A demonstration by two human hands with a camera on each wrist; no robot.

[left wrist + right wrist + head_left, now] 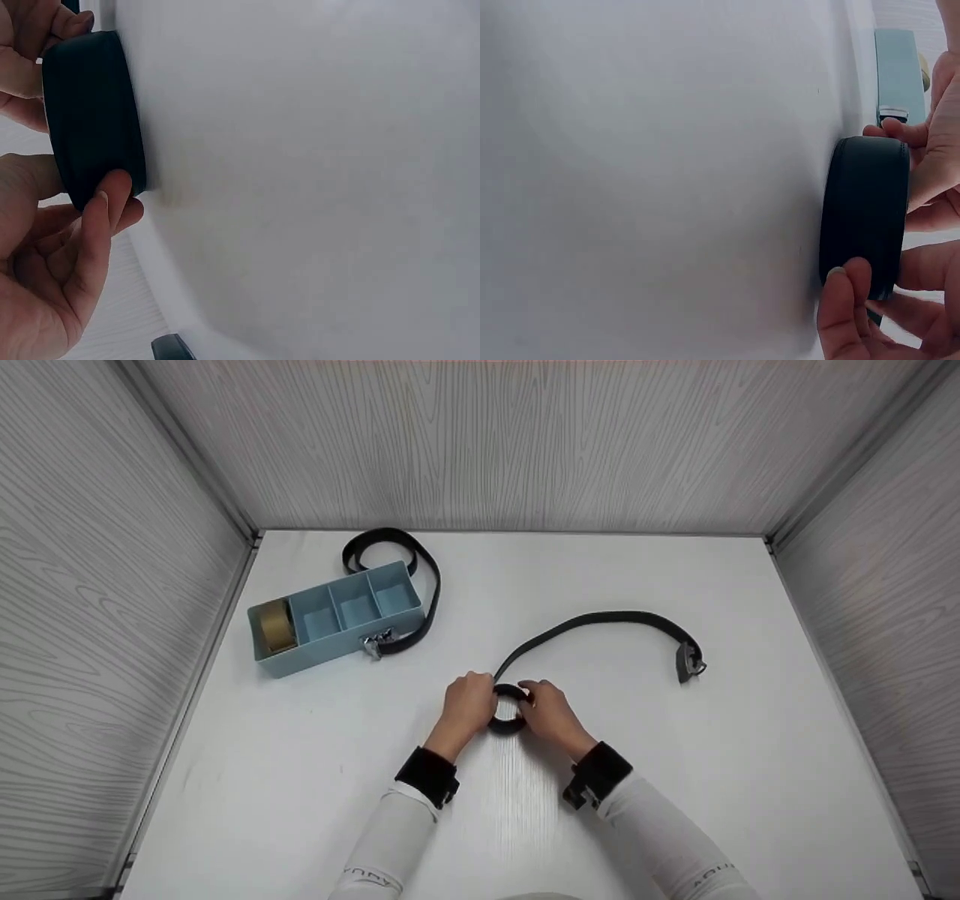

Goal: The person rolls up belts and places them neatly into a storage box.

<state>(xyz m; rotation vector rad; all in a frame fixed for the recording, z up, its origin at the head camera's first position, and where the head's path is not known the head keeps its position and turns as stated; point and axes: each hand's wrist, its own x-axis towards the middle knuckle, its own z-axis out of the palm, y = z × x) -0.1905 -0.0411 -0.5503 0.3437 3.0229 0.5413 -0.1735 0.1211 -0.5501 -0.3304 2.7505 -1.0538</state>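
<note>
Enclosing the white table (pixel 750 750) on 3 sides are pale grey panels with a wood-grain pattern: a back panel (pixel 480 450), a left panel (pixel 82 622) and a right panel (pixel 877 532), with grey strips along the corner seams. The tabletop is smooth, carries a soft sheen, and shows a few small dark specks on the left. At its far left lies a blue box (pixel 349 637) with 4 compartments in a row; a brown tape roll (pixel 277 625) occupies the leftmost. A 2nd belt (pixel 436 585) loops behind the box and round its right end, its silver buckle (pixel 373 645) at the front wall. The black belt (pixel 507 727) under handling is at the near middle of the table, part wound into a small ring with its strap on edge. Its outer face is smooth and dark, with stitching along an edge; the number of turns cannot be told. From the ring the free length arcs away to the right, ending at a dark metal buckle (pixel 686 660). The left hand (pixel 468 705) and right hand (pixel 551 712) pinch opposite sides of the ring, fingers closed narrowly on the strap.
</note>
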